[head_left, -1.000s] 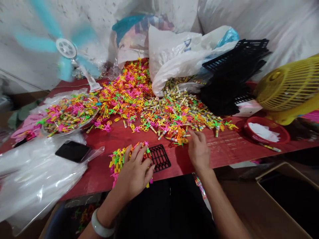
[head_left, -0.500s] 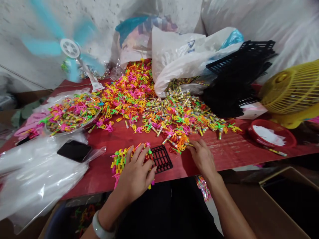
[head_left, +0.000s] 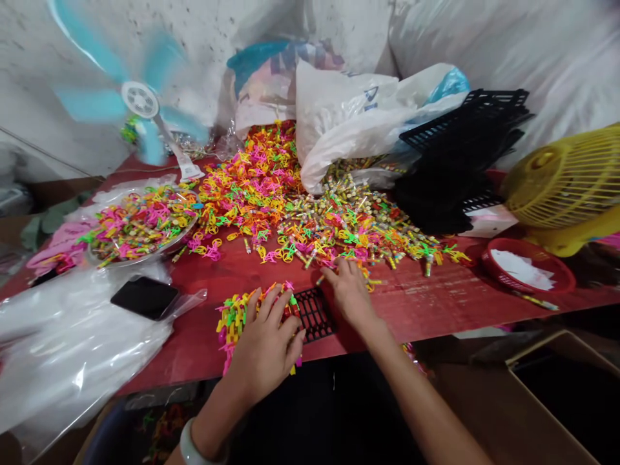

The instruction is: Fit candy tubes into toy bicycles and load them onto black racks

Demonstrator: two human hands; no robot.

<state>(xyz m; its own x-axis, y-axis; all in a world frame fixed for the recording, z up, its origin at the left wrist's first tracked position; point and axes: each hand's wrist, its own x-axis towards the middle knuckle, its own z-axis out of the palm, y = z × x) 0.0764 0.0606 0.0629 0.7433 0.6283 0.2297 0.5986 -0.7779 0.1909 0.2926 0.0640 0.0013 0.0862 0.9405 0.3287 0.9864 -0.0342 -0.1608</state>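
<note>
A black slotted tray [head_left: 316,314] lies near the front edge of the red table, its left part covered by rows of colourful plastic pieces [head_left: 236,316]. Over those rows rests my left hand [head_left: 268,342], palm down with fingers spread. My right hand [head_left: 351,294] is just right of the tray's far corner, fingers bent down at the near edge of a pile of small candy-like tubes and bright plastic toys [head_left: 334,226]. Its fingertips are partly lost among the pieces, so what they grip cannot be made out.
At left are a bowl of mixed pieces [head_left: 140,226], a black phone [head_left: 144,297] on plastic bags and a spinning blue fan [head_left: 140,100]. At right are stacked black trays [head_left: 450,161], a red basket [head_left: 564,271] with white papers, and a yellow fan [head_left: 566,181].
My right hand has moved left and slightly away from me, closer to the tray's far right corner. The orange pieces near its fingertips have shifted or are covered. My left hand stays in place.
</note>
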